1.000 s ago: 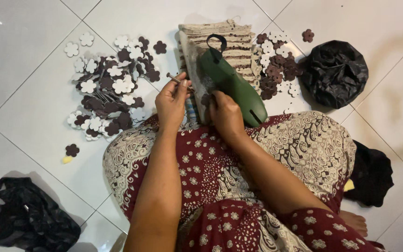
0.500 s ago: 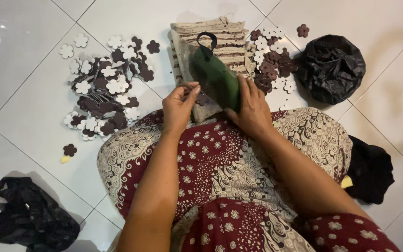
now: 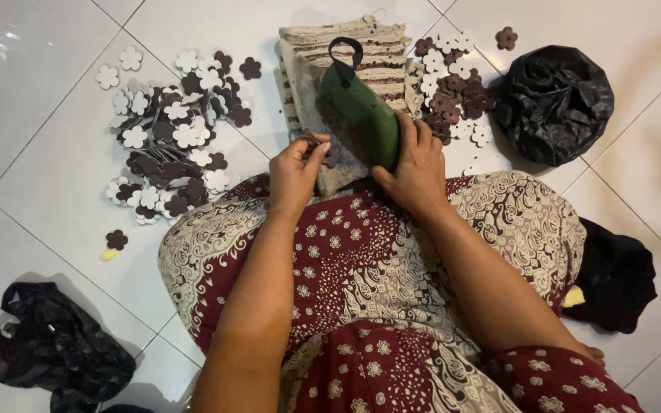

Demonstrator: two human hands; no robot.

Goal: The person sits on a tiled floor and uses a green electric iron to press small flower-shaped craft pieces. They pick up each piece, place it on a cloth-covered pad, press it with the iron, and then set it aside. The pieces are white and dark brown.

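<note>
**Both hands engaged at cloth pad**

Right hand (image 3: pixel 416 164) grips green iron (image 3: pixel 359 115), which rests on folded cloth pad (image 3: pixel 353 46) ahead. Left hand (image 3: pixel 296 172) pinches small brown flower piece (image 3: pixel 332 155) beside iron. Flower cutouts (image 3: pixel 170 138) lie left of left hand.

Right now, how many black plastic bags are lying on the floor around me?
3: one bulging black bag at upper right beside the flower cutouts, one flatter black bag at right by the knee, one crumpled black bag at lower left. Others may be hidden beyond the frame.
</note>
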